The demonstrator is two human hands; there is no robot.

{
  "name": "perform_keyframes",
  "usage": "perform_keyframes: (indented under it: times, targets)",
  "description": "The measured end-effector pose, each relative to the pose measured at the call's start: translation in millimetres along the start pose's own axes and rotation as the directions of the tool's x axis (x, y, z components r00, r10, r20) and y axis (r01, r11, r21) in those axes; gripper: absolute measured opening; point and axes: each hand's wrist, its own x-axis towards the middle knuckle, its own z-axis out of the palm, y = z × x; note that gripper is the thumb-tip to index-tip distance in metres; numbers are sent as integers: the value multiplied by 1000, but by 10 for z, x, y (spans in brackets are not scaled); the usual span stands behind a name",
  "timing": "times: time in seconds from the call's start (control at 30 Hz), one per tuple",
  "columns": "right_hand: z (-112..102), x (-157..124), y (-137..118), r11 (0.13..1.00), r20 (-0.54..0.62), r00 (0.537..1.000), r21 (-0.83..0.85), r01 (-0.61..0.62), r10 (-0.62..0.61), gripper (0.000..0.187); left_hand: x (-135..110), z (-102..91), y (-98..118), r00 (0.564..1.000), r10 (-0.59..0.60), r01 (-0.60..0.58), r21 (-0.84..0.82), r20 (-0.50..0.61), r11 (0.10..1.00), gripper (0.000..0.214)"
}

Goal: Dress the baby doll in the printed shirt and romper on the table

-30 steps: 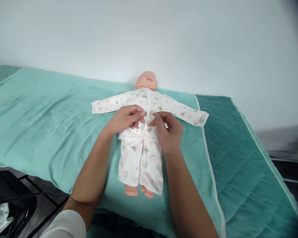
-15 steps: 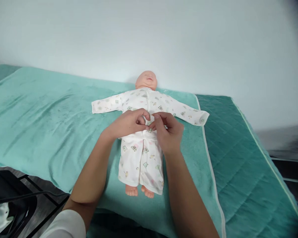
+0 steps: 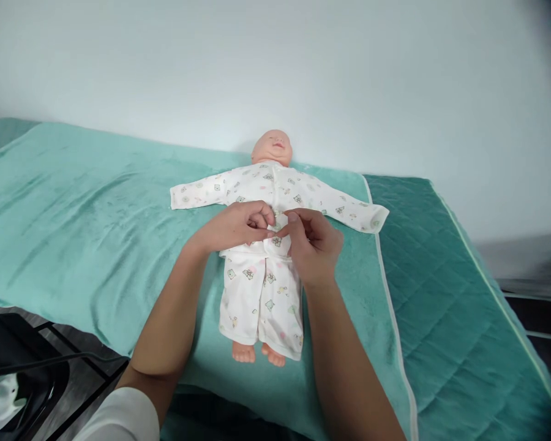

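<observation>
A baby doll (image 3: 272,147) lies on its back with its arms spread. It wears a white printed long-sleeved shirt (image 3: 252,182) and matching trousers (image 3: 243,300); its bare feet stick out at the bottom. Over the lower front of the shirt, my left hand (image 3: 241,226) pinches the cloth at the front opening, fingers curled. My right hand (image 3: 316,242) grips the opposite edge of that opening between thumb and fingers. The fingertips of both hands meet at the shirt's middle line. Whether a button or snap lies between them is hidden.
A light green blanket (image 3: 96,233) covers the bed under the doll. To its right shows a darker quilted cover (image 3: 454,294). A white wall (image 3: 275,67) rises behind. At lower left stand a black chair-like object (image 3: 50,392) and a dark cable (image 3: 73,356).
Both hands stay at the shirt's front opening, with only slight finger shifts. The right hand has moved a touch to the right. The doll lies as before.
</observation>
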Motion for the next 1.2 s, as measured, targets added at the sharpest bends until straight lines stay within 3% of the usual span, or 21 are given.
perform_keyframes:
  times: [0.67,0.77,0.87,0.93,1.03,1.1,1.2]
  targets:
    - [11,-16,32,997,56,996,39,73,-75,19,0,-49,-57,1000,5,-5,1,4,1000,11]
    - [-7,-13,14,997,47,997,57,54,-57,21,-6,-91,-102,998,26,-29,-46,-64,998,16]
    - [-50,-7,-27,997,33,998,61,51,-53,21,6,-127,-157,977,44,-55,-47,-207,997,19]
    - [-81,1,-78,994,83,990,27,108,-110,19,26,-138,-190,952,43,-57,-34,-304,998,19]
    - [-96,16,-188,959,281,924,-36,281,-260,19,72,-147,-238,899,37,-57,-32,-437,998,18]
    - [-75,19,-268,915,444,834,-70,397,-328,19,109,-155,-278,858,36,-61,-32,-513,998,17]
    - [-16,-3,-361,856,641,707,-146,495,-299,8,167,-169,-352,794,50,-59,5,-606,998,16]
